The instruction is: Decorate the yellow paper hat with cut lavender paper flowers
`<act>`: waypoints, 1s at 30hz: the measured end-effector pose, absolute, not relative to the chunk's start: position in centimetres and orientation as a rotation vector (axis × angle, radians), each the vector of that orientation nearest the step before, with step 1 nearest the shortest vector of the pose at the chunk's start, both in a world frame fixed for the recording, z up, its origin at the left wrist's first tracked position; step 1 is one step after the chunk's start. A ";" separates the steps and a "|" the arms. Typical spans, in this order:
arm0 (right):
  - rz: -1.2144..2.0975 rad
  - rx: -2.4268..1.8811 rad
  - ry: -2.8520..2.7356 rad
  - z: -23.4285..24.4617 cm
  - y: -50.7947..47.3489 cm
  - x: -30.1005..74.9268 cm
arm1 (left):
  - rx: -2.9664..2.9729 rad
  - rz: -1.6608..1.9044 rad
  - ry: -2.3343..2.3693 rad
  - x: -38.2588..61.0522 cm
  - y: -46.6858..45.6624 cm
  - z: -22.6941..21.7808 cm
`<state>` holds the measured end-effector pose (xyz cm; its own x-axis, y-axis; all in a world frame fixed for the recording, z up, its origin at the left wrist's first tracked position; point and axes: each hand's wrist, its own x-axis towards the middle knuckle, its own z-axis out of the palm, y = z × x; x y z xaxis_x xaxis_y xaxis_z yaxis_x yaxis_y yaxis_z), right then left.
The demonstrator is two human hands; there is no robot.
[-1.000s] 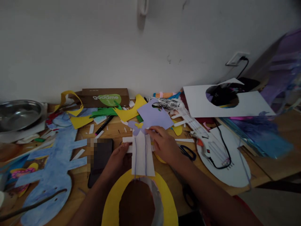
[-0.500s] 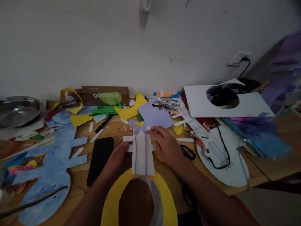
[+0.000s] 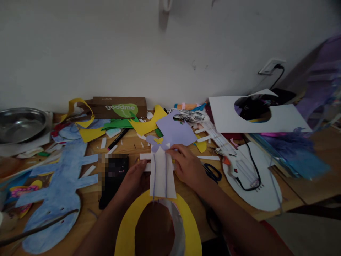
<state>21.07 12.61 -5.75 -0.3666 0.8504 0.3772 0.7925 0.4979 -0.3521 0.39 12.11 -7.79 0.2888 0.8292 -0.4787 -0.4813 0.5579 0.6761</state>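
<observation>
A white paper strip (image 3: 162, 174) with two purple lines down it lies upright on the wooden table, reaching from a small purple cut-out (image 3: 153, 141) down to a yellow oval ring (image 3: 125, 231). My left hand (image 3: 135, 177) pinches the strip's left edge near a white cross-piece (image 3: 145, 156). My right hand (image 3: 188, 166) presses fingertips on the strip's upper right corner. A lilac paper sheet (image 3: 176, 131) lies just behind.
A black phone (image 3: 114, 179) lies left of my hands, a blue painted cut-out (image 3: 60, 192) further left. Scissors (image 3: 213, 172), a glue gun on a white shape (image 3: 239, 170), a brown box (image 3: 118, 106), a metal bowl (image 3: 21, 122) and paper scraps crowd the table.
Both hands stay on the white strip; my right fingers shifted slightly along its top edge. The view rose a little.
</observation>
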 end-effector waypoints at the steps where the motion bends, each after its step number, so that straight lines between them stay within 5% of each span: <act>1: 0.156 -1.363 -2.203 -5.7 12.6 21.0 | 0.447 0.916 0.910 0.4 12.1 -7.8; 30: 0.134 -1.381 -2.231 -5.3 12.1 20.6 | 0.453 0.913 0.875 0.4 12.0 -7.8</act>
